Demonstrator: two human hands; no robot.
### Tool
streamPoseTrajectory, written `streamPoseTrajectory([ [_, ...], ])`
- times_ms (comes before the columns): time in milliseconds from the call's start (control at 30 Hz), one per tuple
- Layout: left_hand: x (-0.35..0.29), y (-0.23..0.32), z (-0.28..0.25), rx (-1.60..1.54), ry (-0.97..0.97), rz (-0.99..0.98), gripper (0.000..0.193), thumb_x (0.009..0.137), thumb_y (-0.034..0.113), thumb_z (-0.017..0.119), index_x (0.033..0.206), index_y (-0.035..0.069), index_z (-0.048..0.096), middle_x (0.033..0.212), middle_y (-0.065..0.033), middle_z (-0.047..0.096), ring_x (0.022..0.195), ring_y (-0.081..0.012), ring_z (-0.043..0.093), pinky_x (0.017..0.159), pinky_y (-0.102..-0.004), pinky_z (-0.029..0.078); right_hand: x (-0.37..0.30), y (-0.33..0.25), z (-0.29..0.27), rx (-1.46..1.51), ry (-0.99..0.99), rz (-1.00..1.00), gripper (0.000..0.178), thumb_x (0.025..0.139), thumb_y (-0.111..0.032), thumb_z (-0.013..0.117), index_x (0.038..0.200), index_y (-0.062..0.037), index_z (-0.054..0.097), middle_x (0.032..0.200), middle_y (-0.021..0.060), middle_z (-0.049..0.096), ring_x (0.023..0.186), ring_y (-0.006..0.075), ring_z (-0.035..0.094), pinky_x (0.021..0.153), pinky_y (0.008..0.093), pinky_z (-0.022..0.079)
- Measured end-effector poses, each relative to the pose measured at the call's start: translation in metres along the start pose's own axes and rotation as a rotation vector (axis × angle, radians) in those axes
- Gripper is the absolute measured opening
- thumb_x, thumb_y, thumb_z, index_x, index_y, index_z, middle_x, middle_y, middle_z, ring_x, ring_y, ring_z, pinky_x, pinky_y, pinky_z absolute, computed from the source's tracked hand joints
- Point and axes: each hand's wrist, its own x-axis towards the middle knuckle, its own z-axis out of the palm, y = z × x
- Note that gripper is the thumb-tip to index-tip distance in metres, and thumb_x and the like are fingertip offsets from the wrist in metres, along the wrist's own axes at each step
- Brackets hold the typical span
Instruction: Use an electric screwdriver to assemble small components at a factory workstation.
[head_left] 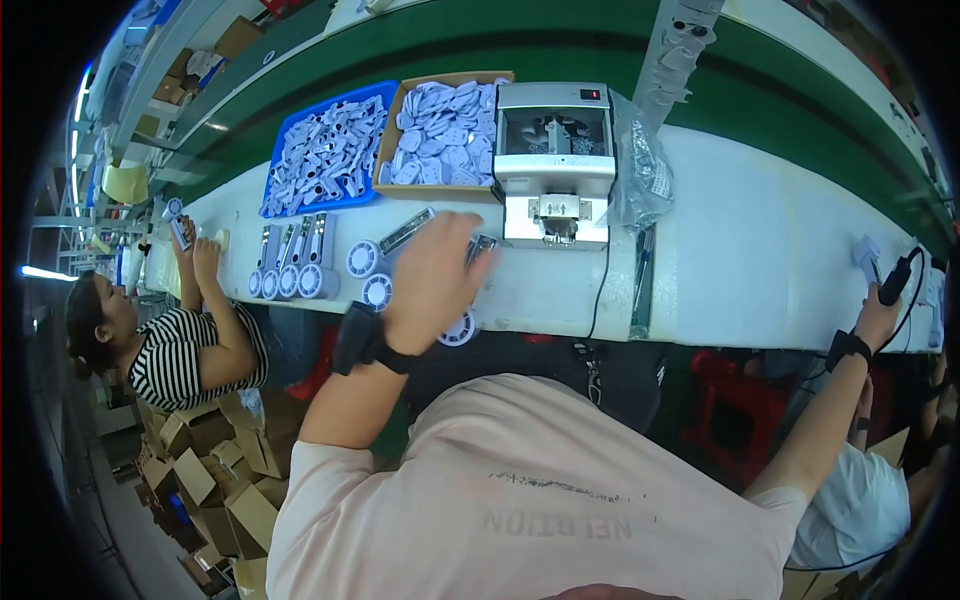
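Observation:
My left hand [438, 278] reaches over a row of lavender handheld fans on the white bench. Its thumb and fingers are around the handle end [482, 246] of one fan, whose round head [458, 328] shows below my wrist. Two more fans, one with its round grille [362, 259] facing up, lie just left of this hand. Far to the right, my right hand [877, 318] is closed around a black corded electric screwdriver [896, 281]. Beside its tip lies a lavender part [867, 252], too small to make out fully.
A blue tray [268, 180] and a cardboard box [384, 170] hold lavender parts. Next to them stands a silver screw-feeding machine [555, 165], with a clear plastic bag [642, 165] alongside. Several fans [290, 280] lie farther left, near a person in stripes [190, 350].

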Motion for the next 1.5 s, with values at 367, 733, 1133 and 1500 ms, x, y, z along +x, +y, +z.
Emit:
streamPoseTrajectory([
  [367,0.141,-0.172,0.003,0.373,-0.414,0.334,0.016,0.079,0.005,0.067,0.091,0.006,0.077,0.095,-0.0217,0.073,0.094,-0.0422,0.068,0.083,-0.0542,0.055,-0.223,-0.217,-0.128,0.331,-0.454,-0.47,0.042,0.085,-0.02,0.08,0.121,-0.0012,0.069,0.098,0.0168,0.071,0.086,0.0264,0.068,0.08,0.0386,0.055],
  [733,0.095,-0.087,-0.034,-0.257,-0.088,0.286,0.024,0.082,-0.003,0.07,0.106,-0.003,0.073,0.104,-0.0173,0.065,0.099,-0.0352,0.063,0.087,-0.0401,0.05,-0.34,-0.303,-0.097,0.75,-0.953,-0.54,0.044,0.086,-0.019,0.083,0.123,-0.0041,0.063,0.107,0.0152,0.07,0.094,0.0319,0.071,0.08,0.0392,0.055],
  [1133,0.019,0.037,-0.009,-0.916,-0.174,0.096,0.039,0.087,0.005,0.079,0.125,0.001,0.069,0.116,-0.017,0.07,0.102,-0.0279,0.069,0.088,-0.0347,0.054,-0.355,-0.306,-0.081,0.875,-1.095,-0.227,0.051,0.081,-0.011,0.089,0.125,-0.0001,0.064,0.108,0.0065,0.071,0.097,0.0125,0.067,0.089,0.0298,0.055],
  [1500,0.033,0.055,0.0,-0.773,-0.319,0.371,0.032,0.087,0.007,0.08,0.118,0.002,0.075,0.114,-0.014,0.068,0.101,-0.0272,0.067,0.088,-0.0372,0.055,-0.35,-0.285,-0.064,0.961,-1.206,-0.144,0.056,0.081,-0.006,0.086,0.13,-0.0004,0.06,0.106,0.0041,0.07,0.1,0.0108,0.067,0.091,0.0294,0.055],
])
